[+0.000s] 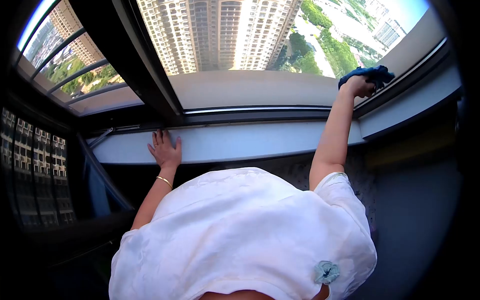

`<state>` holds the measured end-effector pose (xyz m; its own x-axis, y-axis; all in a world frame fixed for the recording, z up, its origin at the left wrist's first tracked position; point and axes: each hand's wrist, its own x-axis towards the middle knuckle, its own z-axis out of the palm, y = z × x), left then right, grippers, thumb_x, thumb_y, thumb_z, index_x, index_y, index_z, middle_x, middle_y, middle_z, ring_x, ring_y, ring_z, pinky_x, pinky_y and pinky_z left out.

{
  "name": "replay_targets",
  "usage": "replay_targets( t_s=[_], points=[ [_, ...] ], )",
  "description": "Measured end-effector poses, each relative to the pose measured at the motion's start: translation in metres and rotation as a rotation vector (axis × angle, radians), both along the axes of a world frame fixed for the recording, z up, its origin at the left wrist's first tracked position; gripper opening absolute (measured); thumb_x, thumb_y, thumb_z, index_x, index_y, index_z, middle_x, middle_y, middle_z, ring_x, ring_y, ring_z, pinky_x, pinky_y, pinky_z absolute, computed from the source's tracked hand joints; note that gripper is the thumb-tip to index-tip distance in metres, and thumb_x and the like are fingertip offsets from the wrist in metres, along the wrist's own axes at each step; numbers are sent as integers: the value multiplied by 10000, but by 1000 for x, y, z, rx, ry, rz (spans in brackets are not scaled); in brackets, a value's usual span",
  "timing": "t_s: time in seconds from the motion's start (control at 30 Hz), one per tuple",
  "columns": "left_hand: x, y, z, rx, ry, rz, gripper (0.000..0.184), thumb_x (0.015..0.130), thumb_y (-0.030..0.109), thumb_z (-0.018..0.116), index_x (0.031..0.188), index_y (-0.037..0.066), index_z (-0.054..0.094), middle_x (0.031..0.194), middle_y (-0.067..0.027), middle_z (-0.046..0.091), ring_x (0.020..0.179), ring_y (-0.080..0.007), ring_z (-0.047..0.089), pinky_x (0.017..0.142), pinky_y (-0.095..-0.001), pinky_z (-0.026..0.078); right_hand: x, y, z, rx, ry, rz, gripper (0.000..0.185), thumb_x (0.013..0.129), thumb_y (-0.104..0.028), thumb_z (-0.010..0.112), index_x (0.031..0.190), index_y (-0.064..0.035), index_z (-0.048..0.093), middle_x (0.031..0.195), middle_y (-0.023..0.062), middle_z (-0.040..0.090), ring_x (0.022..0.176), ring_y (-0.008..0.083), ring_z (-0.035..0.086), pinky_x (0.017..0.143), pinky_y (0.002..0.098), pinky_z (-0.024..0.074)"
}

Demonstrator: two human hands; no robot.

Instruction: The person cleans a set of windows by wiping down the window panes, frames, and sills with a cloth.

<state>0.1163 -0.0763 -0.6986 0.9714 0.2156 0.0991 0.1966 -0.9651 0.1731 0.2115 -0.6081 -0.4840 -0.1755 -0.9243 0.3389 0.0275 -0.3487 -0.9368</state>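
Note:
My right hand (361, 87) is closed around a dark blue cloth (376, 75), which bunches out above and beside the fingers. The cloth is up against the window pane (250, 87), close to the right side of its dark frame. On the white windowsill (225, 142) my left hand (165, 149) lies flat with its fingers spread, near the dark lower rail of the window. It holds nothing. A ring shows on one finger and a gold bangle on that wrist.
An open window sash (37, 170) stands at the left, with a metal stay arm (102, 136) by the sill. Railing bars (77, 75) cross the opening at the upper left. Tall buildings (220, 35) and trees show outside. A dark blue surface (417, 215) lies at the lower right.

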Motion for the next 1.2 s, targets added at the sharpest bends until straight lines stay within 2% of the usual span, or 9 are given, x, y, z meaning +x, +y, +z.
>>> replay_targets(
  t_s=[0.17,0.3,0.4,0.53,0.6,0.67,0.73,0.97,1.2],
  points=[
    [2,3,-10,4,-36,-10,582,894,452,500,1372,125,440,1481,-95,341,1414,-282,214,1117,-562,106,-19,236,-79,-864,93,517,542,855,-220,590,1334,-25,428,1417,323,226,1284,483,257,1026,577,217],
    [2,8,-21,7,-81,-34,538,901,420,504,1361,144,459,1485,-86,340,1410,-276,227,1115,-557,110,-25,265,-158,-1396,330,602,294,832,-240,563,1104,-322,638,1232,9,452,1295,229,365,1024,464,282],
    [2,11,-25,-2,-106,-48,523,903,405,507,1357,149,465,1488,-81,337,1408,-274,232,1113,-557,119,-29,194,-171,-1347,369,554,309,830,-224,561,1116,-319,630,1213,32,467,1260,266,401,989,470,322],
    [3,1,-15,52,-61,-13,531,897,402,521,1351,133,462,1474,-96,352,1400,-287,244,1104,-570,142,-53,37,-181,-815,538,179,693,726,-105,649,1356,-36,369,1295,335,394,1192,501,397,975,573,328],
    [2,-1,-16,64,-58,-15,534,897,401,521,1350,125,459,1470,-103,355,1398,-294,246,1101,-573,145,-40,-56,-195,-48,555,194,498,820,-60,566,1274,88,425,1373,338,331,1240,468,374,1026,500,329],
    [4,1,-15,68,-64,-19,538,897,402,522,1349,118,456,1468,-107,357,1397,-297,247,1098,-575,148,-30,-101,-172,541,-289,374,383,859,-69,486,1202,103,473,1214,330,515,1034,436,569,900,468,466],
    [3,1,-15,57,-71,-25,543,897,403,522,1350,112,454,1467,-109,357,1397,-297,246,1096,-577,152,-8,-94,-173,506,66,14,404,892,-160,449,1193,107,476,1146,331,545,1009,444,577,887,482,464],
    [4,5,-22,68,-70,-35,563,905,406,509,1368,97,426,1477,-106,344,1400,-294,238,1097,-576,145,-55,164,-149,-533,287,674,678,905,-227,514,1428,43,177,1455,364,105,1366,506,41,1102,552,43],
    [4,8,-23,75,-36,-29,569,909,401,493,1383,96,413,1484,-107,332,1402,-296,231,1101,-570,140,-8,-39,-100,-258,18,111,500,897,-306,565,1244,25,422,1248,268,441,1140,399,441,977,473,329]
  ],
)
